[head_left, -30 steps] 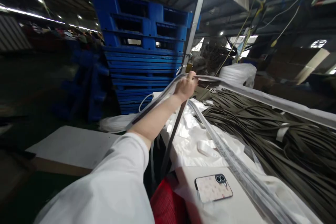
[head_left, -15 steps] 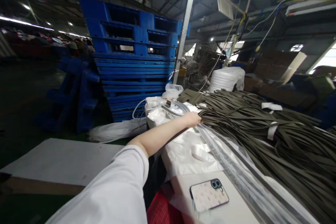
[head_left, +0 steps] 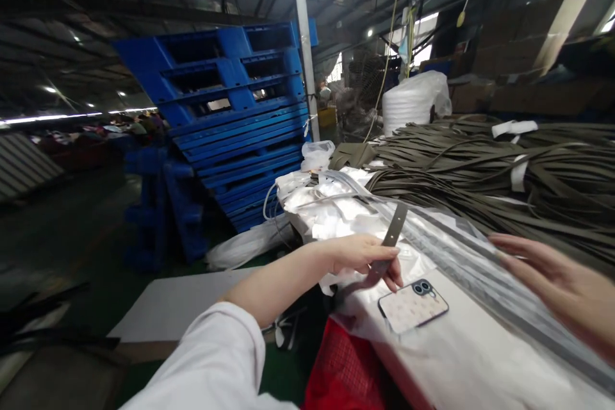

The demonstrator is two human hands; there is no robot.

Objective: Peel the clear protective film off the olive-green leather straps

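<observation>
My left hand [head_left: 358, 253] pinches a dark grey-green strap [head_left: 395, 225] between thumb and fingers. A row of small holes shows in the strap's upper end, which points up above the hand; its lower part drops behind the fingers. Just right of that hand lies a phone [head_left: 408, 315] in a pale patterned case. My right hand [head_left: 552, 282] is at the right, slightly blurred, with its fingers stretched out over clear plastic wrap [head_left: 461, 275]; whether it touches the wrap I cannot tell. Behind it spreads a big pile of olive straps [head_left: 442, 163], some tied with white bands.
Blue pallets [head_left: 259, 160] are stacked at the back left. White plastic sheets [head_left: 331, 205] cover the table's far end. A white wrapped roll [head_left: 408, 102] stands behind the straps. Red fabric [head_left: 343, 359] hangs beside the table, near a white board [head_left: 177, 304] low on the left.
My left hand has drawn back from the strap pile towards me, with one strap in it. My right hand has come into view from the right. The view has shifted.
</observation>
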